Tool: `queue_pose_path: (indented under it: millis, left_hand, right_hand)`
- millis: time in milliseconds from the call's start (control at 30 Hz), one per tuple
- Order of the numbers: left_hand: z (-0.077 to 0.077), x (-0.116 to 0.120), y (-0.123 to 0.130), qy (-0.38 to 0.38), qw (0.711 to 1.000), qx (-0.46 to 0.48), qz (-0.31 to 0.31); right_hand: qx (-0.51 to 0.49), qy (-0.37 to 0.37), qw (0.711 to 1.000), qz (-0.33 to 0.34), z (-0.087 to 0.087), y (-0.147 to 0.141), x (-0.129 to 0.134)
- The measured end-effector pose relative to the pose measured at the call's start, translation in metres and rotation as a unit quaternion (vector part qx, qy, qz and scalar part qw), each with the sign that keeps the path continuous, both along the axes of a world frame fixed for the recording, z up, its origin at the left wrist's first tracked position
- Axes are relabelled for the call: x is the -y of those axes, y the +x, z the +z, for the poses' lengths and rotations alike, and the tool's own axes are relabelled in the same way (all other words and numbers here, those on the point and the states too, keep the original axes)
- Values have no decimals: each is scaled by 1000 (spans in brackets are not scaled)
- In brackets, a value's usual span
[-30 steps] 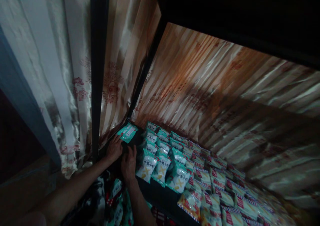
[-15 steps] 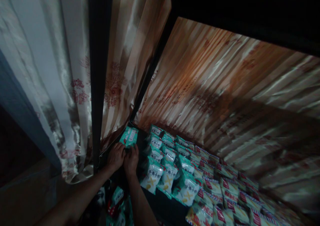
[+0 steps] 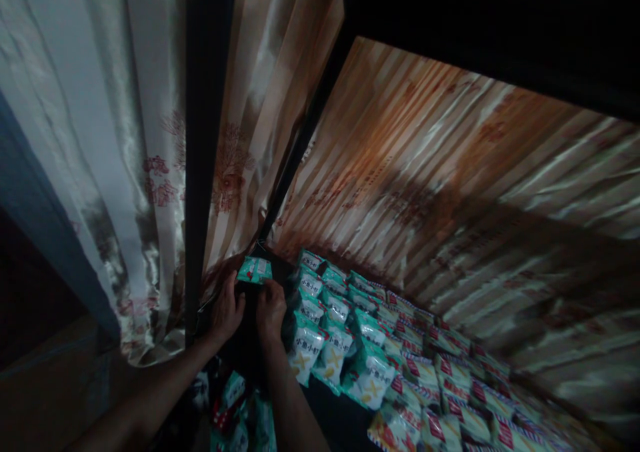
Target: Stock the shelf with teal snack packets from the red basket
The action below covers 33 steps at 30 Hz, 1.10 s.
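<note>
A green snack bag (image 3: 255, 270) with a pale label lies near the back left corner of a dark shelf. My left hand (image 3: 229, 313) is at the bag's left corner, thumb and fingers apart. At its right corner, my right hand (image 3: 271, 309) has bent fingers closed on the bag's edge; the fingertips are partly hidden in the dim light. To the right of my hands stand rows of green and white snack bags (image 3: 306, 352), front faces outward.
Further right are rows of red, white and yellow packets (image 3: 460, 412). More green packets (image 3: 235, 392) sit below my forearms. A dark post (image 3: 207, 172) rises at the left, and shiny printed curtains (image 3: 400, 172) hang behind and beside the shelf.
My hands have moved apart, from close together at the bag's near edge to its two corners. The bag looks shorter and flatter in view, its near edge further back.
</note>
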State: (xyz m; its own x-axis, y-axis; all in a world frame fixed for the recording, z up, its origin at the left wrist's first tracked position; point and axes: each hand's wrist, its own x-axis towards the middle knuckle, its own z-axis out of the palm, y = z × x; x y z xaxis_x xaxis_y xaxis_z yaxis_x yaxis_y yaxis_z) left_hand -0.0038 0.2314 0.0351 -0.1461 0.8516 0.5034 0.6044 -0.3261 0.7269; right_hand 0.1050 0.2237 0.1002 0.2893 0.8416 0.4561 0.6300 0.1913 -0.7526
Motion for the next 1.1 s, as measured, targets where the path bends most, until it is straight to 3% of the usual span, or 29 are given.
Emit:
queue_pose_path:
  millis: [100,267,533,733,1100]
  left_hand:
    - [2,4,0,-8,999,38,-12]
    - [7,8,2,3,999,17,-43]
    - [14,1,3,17,999,-37,-8]
    - [17,-13,10,12,997,-68,-23]
    - [1,-41,25,6,992,-108,-60]
  right_hand:
    - [11,-15,1000,-7,16,7,-7]
    - [14,-35,999,-29,35,18,-24]
    - [17,-45,999,-11,53,23,-43]
    - [22,-54,998,-6,55,30,-62]
    - [66,-1,998,-6,47,40,-104]
